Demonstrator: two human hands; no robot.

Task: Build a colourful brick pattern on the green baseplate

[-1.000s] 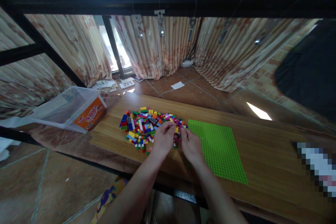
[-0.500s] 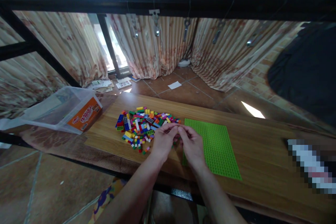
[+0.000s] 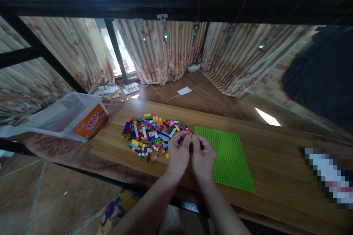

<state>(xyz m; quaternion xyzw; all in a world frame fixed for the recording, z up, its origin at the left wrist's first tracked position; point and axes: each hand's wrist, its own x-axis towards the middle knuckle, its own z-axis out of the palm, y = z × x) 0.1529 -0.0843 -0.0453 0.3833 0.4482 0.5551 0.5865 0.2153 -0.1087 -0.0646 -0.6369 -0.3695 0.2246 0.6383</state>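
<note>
Fingertips of left hand (image 3: 178,155) and right hand (image 3: 204,156) nearly meet in closed pinches, apparently to steady a small, mostly hidden piece (image 3: 191,137) between brick pile (image 3: 149,136) and green baseplate (image 3: 231,158), both within reach.

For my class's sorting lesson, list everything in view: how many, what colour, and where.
toy bricks: too many to count, mixed colours, table, mostly left of hands
studded board: one, green, table, right of bricks
tub: one, see-through with orange label, left end of table
table: one, brown, under bricks
curtains: several, striped, behind
frame: one, black, across top
hanging metal pieces: five, silvery, below bar
papers: several, pale, floor, far left
sheet: one, white, floor
floor: tiled, brown
dark object: one, unclear, upper right
pixelated object: one, right edge
left hand, right hand: two, bare, fingertips together around a small, mostly hidden piece
</note>
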